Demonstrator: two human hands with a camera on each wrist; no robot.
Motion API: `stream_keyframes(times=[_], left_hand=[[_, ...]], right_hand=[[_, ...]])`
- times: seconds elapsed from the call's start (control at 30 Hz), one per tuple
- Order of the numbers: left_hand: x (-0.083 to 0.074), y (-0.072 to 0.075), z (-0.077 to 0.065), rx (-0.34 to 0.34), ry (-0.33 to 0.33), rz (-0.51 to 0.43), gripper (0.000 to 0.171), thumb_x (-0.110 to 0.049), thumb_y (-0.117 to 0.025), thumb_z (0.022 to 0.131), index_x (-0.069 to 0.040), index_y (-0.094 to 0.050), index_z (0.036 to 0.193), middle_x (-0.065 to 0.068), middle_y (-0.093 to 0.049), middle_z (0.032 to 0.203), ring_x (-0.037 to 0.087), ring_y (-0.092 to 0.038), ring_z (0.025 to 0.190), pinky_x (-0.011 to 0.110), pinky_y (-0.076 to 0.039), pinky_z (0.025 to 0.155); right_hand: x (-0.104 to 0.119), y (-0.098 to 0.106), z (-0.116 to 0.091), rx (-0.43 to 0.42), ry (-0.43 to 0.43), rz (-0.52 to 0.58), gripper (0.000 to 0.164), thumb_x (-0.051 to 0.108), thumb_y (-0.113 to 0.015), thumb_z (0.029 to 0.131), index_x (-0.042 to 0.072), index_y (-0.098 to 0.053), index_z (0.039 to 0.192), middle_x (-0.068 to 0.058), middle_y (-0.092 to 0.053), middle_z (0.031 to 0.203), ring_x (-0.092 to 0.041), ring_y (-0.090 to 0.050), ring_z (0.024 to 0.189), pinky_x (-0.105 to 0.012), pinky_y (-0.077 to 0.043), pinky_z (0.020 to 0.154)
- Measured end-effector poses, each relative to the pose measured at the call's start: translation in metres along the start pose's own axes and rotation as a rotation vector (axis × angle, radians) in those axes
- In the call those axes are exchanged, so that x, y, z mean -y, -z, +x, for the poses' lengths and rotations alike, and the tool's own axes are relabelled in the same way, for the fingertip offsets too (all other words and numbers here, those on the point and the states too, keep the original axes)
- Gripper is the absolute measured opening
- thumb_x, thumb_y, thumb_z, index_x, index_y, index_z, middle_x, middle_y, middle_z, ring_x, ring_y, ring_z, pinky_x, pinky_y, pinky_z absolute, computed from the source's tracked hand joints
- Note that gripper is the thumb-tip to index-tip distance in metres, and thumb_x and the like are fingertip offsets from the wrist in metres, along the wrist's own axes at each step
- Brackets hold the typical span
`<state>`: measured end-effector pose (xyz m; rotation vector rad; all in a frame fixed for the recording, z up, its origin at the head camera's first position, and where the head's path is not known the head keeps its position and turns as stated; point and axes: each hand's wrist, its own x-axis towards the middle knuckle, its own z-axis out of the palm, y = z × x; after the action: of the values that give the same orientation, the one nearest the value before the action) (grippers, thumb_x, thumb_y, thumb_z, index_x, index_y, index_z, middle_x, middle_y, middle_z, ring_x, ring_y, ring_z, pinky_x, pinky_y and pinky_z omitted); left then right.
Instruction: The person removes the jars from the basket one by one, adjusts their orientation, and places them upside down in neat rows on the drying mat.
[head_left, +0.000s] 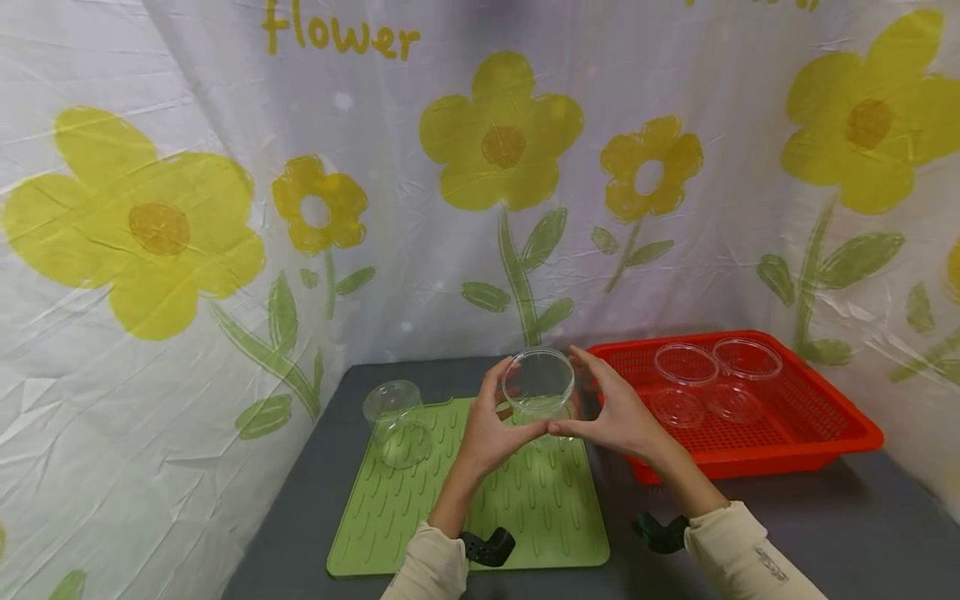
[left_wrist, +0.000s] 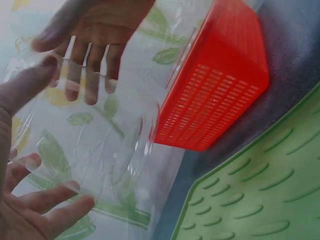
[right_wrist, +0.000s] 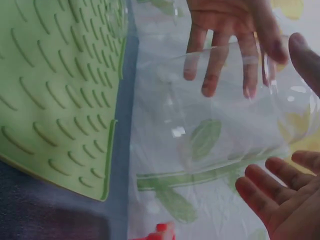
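Observation:
Both hands hold a clear plastic cup (head_left: pixel 538 385) between them, its round rim turned upward, above the green mat (head_left: pixel 525 517). The left hand (head_left: pixel 489 429) curves round its left side and the right hand (head_left: pixel 617 414) round its right. Their thumbs meet on the near side. In the right wrist view, the fingers of the left hand (right_wrist: pixel 225 30) show through the cup's transparent wall (right_wrist: pixel 200 125). A second clear cup (head_left: pixel 397 421) stands at the left edge of the mat.
A red perforated basket (head_left: pixel 757 458) sits at the right on the grey table (head_left: pixel 300 500). Inside it are two more clear cups, one on the left (head_left: pixel 678 387) and one on the right (head_left: pixel 742 379). Behind hangs a white curtain (head_left: pixel 405 275) with printed flowers.

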<state>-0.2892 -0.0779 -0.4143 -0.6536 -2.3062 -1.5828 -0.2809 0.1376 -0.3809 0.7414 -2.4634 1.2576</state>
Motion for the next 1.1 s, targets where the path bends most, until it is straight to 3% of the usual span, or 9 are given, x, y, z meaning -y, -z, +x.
stream_keyframes(times=[0.2, 0.47, 0.6, 0.67, 0.77, 0.83, 0.97, 1.1], left_hand=[[-0.001, 0.0, -0.006, 0.046, 0.04, -0.13, 0.094, -0.031, -0.081, 0.078, -0.028, -0.023, 0.152, -0.004, -0.038, 0.152, 0.027, -0.053, 0.13, 0.058, -0.047, 0.099], [0.003, 0.002, -0.009, 0.094, 0.042, -0.283, 0.091, -0.022, -0.077, 0.083, -0.022, -0.02, 0.153, 0.004, -0.035, 0.154, 0.027, -0.054, 0.128, 0.053, -0.049, 0.101], [0.007, 0.002, -0.012, 0.101, 0.058, -0.297, 0.09, -0.024, -0.075, 0.085, -0.02, -0.018, 0.154, 0.003, -0.034, 0.154, 0.023, -0.056, 0.126, 0.053, -0.04, 0.109], [0.007, 0.001, -0.014, 0.096, 0.063, -0.307, 0.09, -0.025, -0.075, 0.085, -0.019, -0.017, 0.154, 0.001, -0.035, 0.153, 0.021, -0.051, 0.131, 0.055, -0.034, 0.113], [0.006, 0.001, -0.014, 0.091, 0.06, -0.321, 0.089, -0.025, -0.074, 0.086, -0.02, -0.018, 0.154, 0.001, -0.036, 0.153, 0.022, -0.038, 0.141, 0.054, -0.032, 0.114], [0.005, 0.001, -0.014, 0.089, 0.057, -0.326, 0.089, -0.024, -0.074, 0.086, -0.019, -0.018, 0.154, 0.001, -0.037, 0.153, 0.024, -0.037, 0.141, 0.054, -0.033, 0.114], [0.005, 0.003, -0.011, 0.1, 0.045, -0.334, 0.088, -0.023, -0.073, 0.087, -0.018, -0.017, 0.154, 0.005, -0.036, 0.154, 0.028, -0.049, 0.132, 0.054, -0.034, 0.113], [0.005, 0.006, -0.008, 0.121, 0.05, -0.346, 0.088, -0.025, -0.074, 0.086, -0.027, -0.017, 0.153, 0.006, -0.033, 0.155, 0.026, -0.053, 0.129, 0.05, -0.039, 0.11]], right_hand=[[-0.01, -0.003, -0.009, 0.019, 0.012, 0.018, 0.106, 0.043, -0.087, 0.068, 0.017, -0.027, 0.152, -0.005, -0.047, 0.144, -0.028, -0.05, 0.129, -0.052, -0.046, 0.101], [-0.02, -0.012, -0.017, 0.007, 0.013, 0.068, 0.099, 0.043, -0.085, 0.07, 0.034, -0.028, 0.151, -0.004, -0.045, 0.148, -0.03, -0.05, 0.129, -0.058, -0.044, 0.1], [-0.024, -0.016, -0.019, 0.02, 0.008, 0.11, 0.097, 0.041, -0.084, 0.072, 0.034, -0.028, 0.151, -0.004, -0.041, 0.152, -0.031, -0.042, 0.138, -0.061, -0.04, 0.105], [-0.025, -0.018, -0.019, 0.024, 0.005, 0.139, 0.097, 0.039, -0.085, 0.071, 0.035, -0.029, 0.15, -0.002, -0.04, 0.153, -0.029, -0.04, 0.139, -0.06, -0.039, 0.106], [-0.027, -0.02, -0.017, 0.026, 0.006, 0.185, 0.096, 0.036, -0.086, 0.071, 0.036, -0.03, 0.149, 0.001, -0.041, 0.152, -0.026, -0.041, 0.139, -0.059, -0.039, 0.107], [-0.026, -0.02, -0.015, 0.024, 0.009, 0.21, 0.095, 0.034, -0.086, 0.071, 0.037, -0.031, 0.148, 0.003, -0.041, 0.152, -0.024, -0.042, 0.139, -0.057, -0.039, 0.108], [-0.024, -0.018, -0.012, 0.02, 0.026, 0.213, 0.093, 0.034, -0.086, 0.072, 0.038, -0.032, 0.147, 0.002, -0.041, 0.152, -0.025, -0.04, 0.141, -0.056, -0.038, 0.109], [-0.021, -0.016, -0.01, 0.022, 0.035, 0.194, 0.093, 0.037, -0.085, 0.072, 0.036, -0.031, 0.148, 0.001, -0.039, 0.153, -0.026, -0.038, 0.142, -0.056, -0.039, 0.109]])
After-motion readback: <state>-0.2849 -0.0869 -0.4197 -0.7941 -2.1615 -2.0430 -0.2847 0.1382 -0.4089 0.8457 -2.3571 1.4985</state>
